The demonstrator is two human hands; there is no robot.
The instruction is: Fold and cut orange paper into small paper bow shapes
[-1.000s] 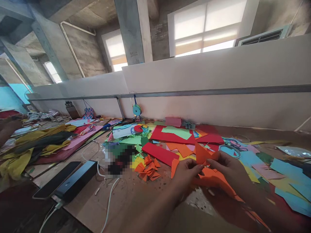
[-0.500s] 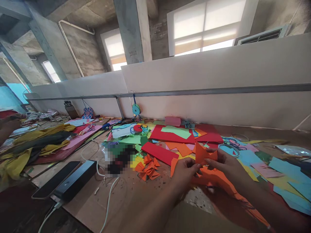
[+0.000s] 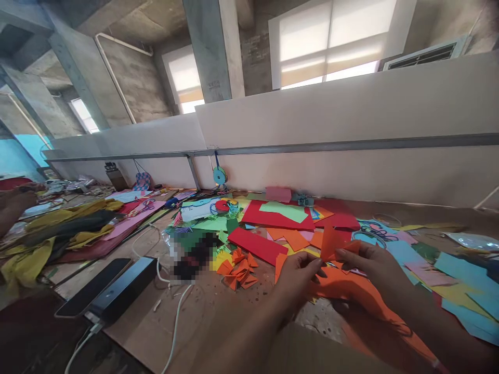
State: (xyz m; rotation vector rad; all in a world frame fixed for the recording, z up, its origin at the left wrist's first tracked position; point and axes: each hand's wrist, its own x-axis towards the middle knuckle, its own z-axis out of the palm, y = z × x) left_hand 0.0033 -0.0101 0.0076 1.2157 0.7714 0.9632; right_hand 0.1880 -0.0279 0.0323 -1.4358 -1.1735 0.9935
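Note:
A folded piece of orange paper (image 3: 332, 243) stands up between my two hands. My right hand (image 3: 370, 265) pinches it at the right side with thumb and fingertips. At its lower left corner, the thumb and fingers of my left hand (image 3: 298, 275) are closed together; the fingertips partly hide the contact. Beneath both hands lies a larger orange strip (image 3: 354, 288) that runs toward my right forearm. Left of my left hand sits a small pile of folded orange paper pieces (image 3: 239, 267).
Red card (image 3: 257, 245) and orange scraps lie behind my hands. Blue paper sheets (image 3: 460, 270) spread at the right. A black power bank (image 3: 122, 291) with a white cable and a phone (image 3: 93, 285) lie at the left. Another person's hand (image 3: 15, 200) shows at the far left.
The folded orange paper has shifted slightly right and turned in my fingers. My right hand has moved a little to the right with it; my left hand stays nearly in place.

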